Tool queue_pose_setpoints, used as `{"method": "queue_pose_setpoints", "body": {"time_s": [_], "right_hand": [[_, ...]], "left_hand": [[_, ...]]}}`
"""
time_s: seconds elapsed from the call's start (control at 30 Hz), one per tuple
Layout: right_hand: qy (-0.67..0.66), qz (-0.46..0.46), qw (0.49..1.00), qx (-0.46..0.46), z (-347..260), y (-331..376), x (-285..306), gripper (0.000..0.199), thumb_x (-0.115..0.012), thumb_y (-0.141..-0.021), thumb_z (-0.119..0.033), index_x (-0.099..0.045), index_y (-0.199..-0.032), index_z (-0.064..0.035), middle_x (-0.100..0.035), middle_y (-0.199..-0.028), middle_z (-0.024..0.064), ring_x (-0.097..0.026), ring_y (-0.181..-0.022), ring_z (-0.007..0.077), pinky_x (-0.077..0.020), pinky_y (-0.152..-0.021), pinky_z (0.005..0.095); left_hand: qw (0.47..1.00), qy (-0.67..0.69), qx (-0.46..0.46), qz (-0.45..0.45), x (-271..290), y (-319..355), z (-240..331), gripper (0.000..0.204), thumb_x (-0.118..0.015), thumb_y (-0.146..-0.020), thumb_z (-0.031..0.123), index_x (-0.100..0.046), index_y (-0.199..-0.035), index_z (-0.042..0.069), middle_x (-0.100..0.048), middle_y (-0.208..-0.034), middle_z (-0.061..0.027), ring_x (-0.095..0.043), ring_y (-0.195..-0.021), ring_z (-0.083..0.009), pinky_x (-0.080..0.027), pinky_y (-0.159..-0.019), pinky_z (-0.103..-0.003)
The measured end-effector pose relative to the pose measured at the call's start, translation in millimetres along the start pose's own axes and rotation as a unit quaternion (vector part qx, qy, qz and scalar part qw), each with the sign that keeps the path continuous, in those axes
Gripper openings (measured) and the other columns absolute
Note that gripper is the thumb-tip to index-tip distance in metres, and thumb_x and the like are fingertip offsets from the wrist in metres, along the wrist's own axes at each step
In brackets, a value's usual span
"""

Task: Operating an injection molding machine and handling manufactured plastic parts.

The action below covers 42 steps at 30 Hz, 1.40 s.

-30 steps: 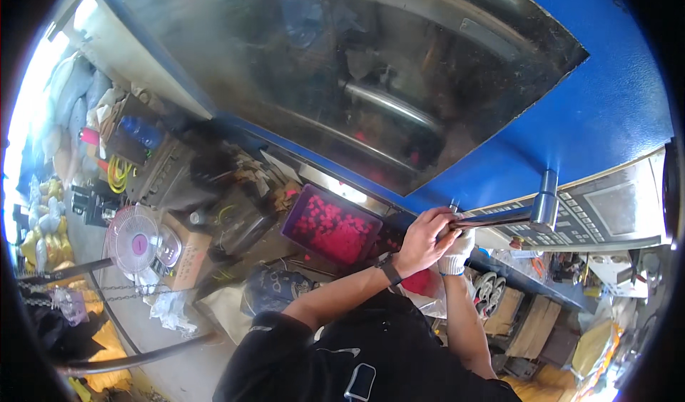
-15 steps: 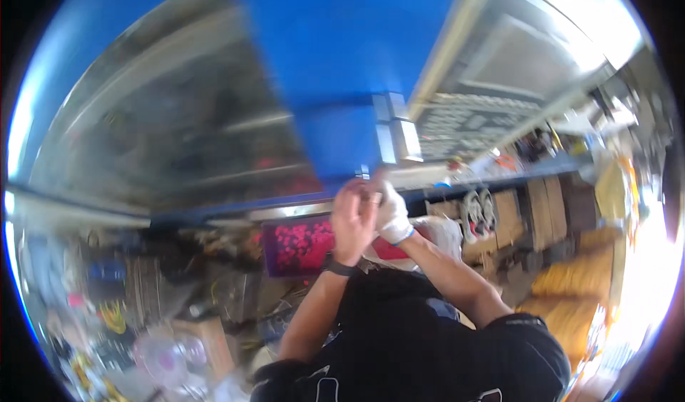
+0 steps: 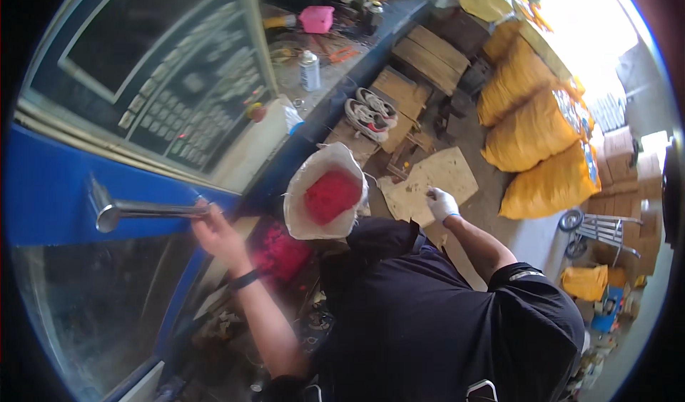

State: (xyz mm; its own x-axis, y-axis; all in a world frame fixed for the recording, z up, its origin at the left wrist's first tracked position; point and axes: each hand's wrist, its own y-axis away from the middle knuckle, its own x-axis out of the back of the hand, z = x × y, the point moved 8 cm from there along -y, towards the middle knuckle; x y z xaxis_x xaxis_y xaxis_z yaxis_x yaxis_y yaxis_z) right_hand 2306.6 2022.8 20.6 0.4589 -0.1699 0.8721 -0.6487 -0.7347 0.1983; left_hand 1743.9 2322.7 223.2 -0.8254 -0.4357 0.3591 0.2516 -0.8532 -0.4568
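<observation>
My bare left hand (image 3: pixel 220 239), with a dark band on its wrist, has its fingers curled round the near end of a metal door handle (image 3: pixel 157 209). The handle is fixed to the blue door (image 3: pixel 50 181) of a machine with a control panel (image 3: pixel 193 95). To the right, my right hand (image 3: pixel 443 204) wears a white glove. Its fingers are drawn together, and whatever they may hold is too small to make out. Between my hands stands an open white sack (image 3: pixel 294 202) with red material (image 3: pixel 332 196) in it. A box of pink-red pieces (image 3: pixel 280 252) is beside my left wrist.
A workbench (image 3: pixel 332 73) carries a spray can (image 3: pixel 310 71) and a pink container (image 3: pixel 317 19). Sneakers (image 3: pixel 371 115) lie on cardboard (image 3: pixel 403 91). Full yellow sacks (image 3: pixel 535 138) line the right side, near a hand truck (image 3: pixel 599 227). A flat board (image 3: pixel 446 177) lies beyond my right hand.
My view has turned to the right. My hands, together in front of the blue door before, are now apart: the left at the handle, the right out to the side.
</observation>
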Motion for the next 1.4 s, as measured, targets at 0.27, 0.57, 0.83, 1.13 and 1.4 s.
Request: {"method": "queue_pose_setpoints", "body": {"time_s": [0.27,0.57,0.83,1.13,1.4], "right_hand": [[0.086,-0.128,0.971,-0.182,173,38,-4,0.025,-0.059,-0.09,-0.026,-0.071,-0.107,-0.012,-0.071,-0.106,0.0176,-0.068,-0.098,0.0365,-0.0543,-0.085,0.0436],[-0.058,-0.157,0.983,-0.078,213,-43,19,0.023,-0.058,-0.089,-0.023,-0.07,-0.103,-0.0104,-0.071,-0.1,0.0189,-0.067,-0.095,0.0386,-0.0534,-0.083,0.0439],[-0.112,-0.133,0.953,-0.248,390,-53,106,0.029,-0.061,-0.082,-0.012,-0.069,-0.11,-0.0053,-0.074,-0.097,0.014,-0.07,-0.085,0.0244,-0.0534,-0.08,0.0361],[-0.176,-0.049,0.852,-0.49,563,99,133,0.024,-0.062,-0.079,-0.02,-0.071,-0.092,-0.0021,-0.072,-0.082,0.0185,-0.071,-0.076,0.0323,-0.0547,-0.072,0.0417],[-0.274,-0.124,0.747,-0.594,526,137,106,0.029,-0.067,-0.089,-0.027,-0.07,-0.099,-0.0001,-0.072,-0.078,0.0151,-0.07,-0.063,0.0249,-0.0563,-0.06,0.0387]], "left_hand": [[0.995,-0.096,-0.005,0.0,-8,10,12,0.03,-0.057,-0.102,0.014,-0.061,-0.127,-0.002,-0.067,-0.119,-0.0165,-0.066,-0.104,-0.0231,-0.053,-0.088,-0.034],[0.977,-0.081,0.176,0.093,-22,34,12,0.045,-0.049,-0.106,0.032,-0.048,-0.144,0.007,-0.064,-0.129,-0.0113,-0.064,-0.111,-0.0216,-0.05,-0.083,-0.034],[0.949,-0.116,0.23,0.183,-92,111,-1,0.051,-0.048,-0.102,0.021,-0.038,-0.148,0.001,-0.051,-0.143,-0.0207,-0.06,-0.117,-0.0349,-0.047,-0.1,-0.042],[0.894,-0.294,0.073,-0.329,-461,246,29,0.036,-0.052,-0.099,0.018,-0.058,-0.129,-0.001,-0.065,-0.118,-0.0148,-0.066,-0.092,-0.0224,-0.053,-0.074,-0.032],[0.791,-0.141,-0.011,-0.595,-732,333,112,0.029,-0.058,-0.096,0.029,-0.071,-0.115,0.012,-0.07,-0.114,-0.016,-0.065,-0.108,-0.0337,-0.051,-0.095,-0.043]]}}
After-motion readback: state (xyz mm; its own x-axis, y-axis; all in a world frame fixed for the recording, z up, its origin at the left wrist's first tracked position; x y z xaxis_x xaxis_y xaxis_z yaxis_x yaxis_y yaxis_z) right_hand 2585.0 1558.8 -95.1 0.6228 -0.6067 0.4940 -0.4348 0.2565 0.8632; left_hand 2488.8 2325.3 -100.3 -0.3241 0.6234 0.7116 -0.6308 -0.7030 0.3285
